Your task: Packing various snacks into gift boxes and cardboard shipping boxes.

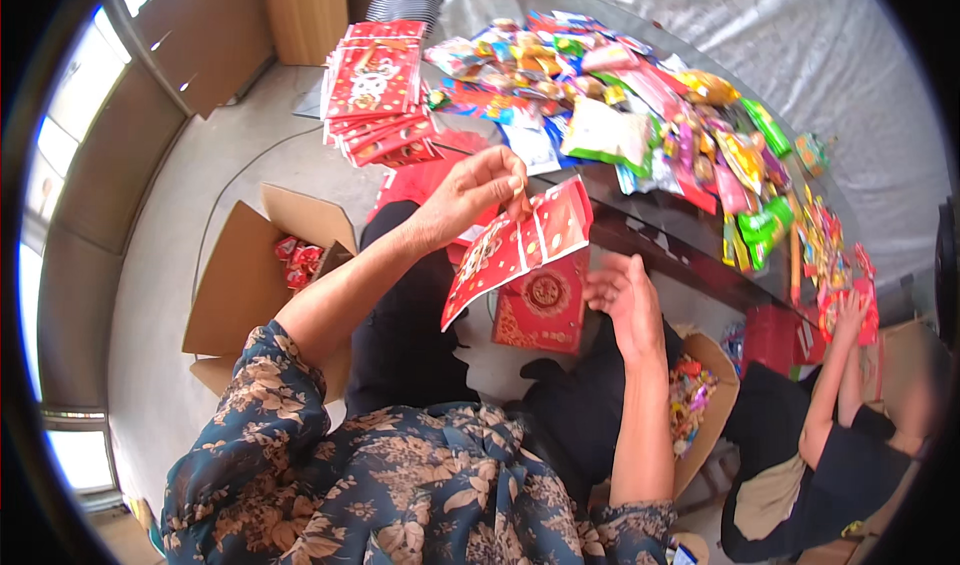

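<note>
My left hand (484, 190) pinches the upper edge of a red printed gift bag (517, 246), which hangs tilted over my lap. My right hand (624, 302) is just right of the bag, fingers spread, holding nothing. Below the bag, a red box with a gold round emblem (546, 299) shows between my knees. Stacked red printed bags (375, 85) lie at the table's left end. A large heap of wrapped snacks and sweets (585, 77) spreads over the table, with a white and green snack packet (607, 134) at its near side.
An open cardboard box (225, 287) with red packets stands on the floor at left. Another carton (712, 407) holding wrapped sweets is by my right arm. At far right, a co-worker's hands (851, 314) hold a red package near the glass table edge (765, 295).
</note>
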{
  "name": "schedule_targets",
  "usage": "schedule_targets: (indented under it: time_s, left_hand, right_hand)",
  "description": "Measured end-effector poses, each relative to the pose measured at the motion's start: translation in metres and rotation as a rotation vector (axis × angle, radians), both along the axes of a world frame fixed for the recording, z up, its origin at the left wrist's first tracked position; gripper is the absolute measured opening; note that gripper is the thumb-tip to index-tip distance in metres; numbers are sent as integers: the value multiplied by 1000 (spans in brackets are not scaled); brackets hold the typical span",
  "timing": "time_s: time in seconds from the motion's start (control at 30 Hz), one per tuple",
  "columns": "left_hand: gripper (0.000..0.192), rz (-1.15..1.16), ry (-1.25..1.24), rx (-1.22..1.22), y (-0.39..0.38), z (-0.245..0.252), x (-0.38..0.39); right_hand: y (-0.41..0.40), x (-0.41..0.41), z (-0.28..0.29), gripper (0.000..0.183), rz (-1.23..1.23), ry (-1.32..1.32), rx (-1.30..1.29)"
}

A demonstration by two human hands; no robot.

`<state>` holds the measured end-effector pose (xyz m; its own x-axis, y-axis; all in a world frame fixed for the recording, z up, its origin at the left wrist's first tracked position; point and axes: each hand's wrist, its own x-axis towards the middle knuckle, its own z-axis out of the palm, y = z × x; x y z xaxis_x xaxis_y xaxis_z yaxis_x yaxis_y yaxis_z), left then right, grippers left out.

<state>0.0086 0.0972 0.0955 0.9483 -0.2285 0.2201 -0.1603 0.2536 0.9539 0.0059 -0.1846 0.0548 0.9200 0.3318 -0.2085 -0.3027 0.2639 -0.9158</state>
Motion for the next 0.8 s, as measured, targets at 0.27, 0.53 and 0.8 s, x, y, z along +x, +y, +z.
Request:
schedule_targets:
  time_s: [0.27,0.53,0.8]
  left_hand:
    - [11,-205,-10,87,-55,-42,-20]
    - [45,17,108,492,-64,-58,-39]
    - [50,278,-38,806,-98,-82,-58]
  right_hand:
    - [-5,-7,-22,37,-4,72,-119]
    - [-9,-21,-46,12,-175,-209,-526]
    - [14,-36,-48,13,-235,-491,-836]
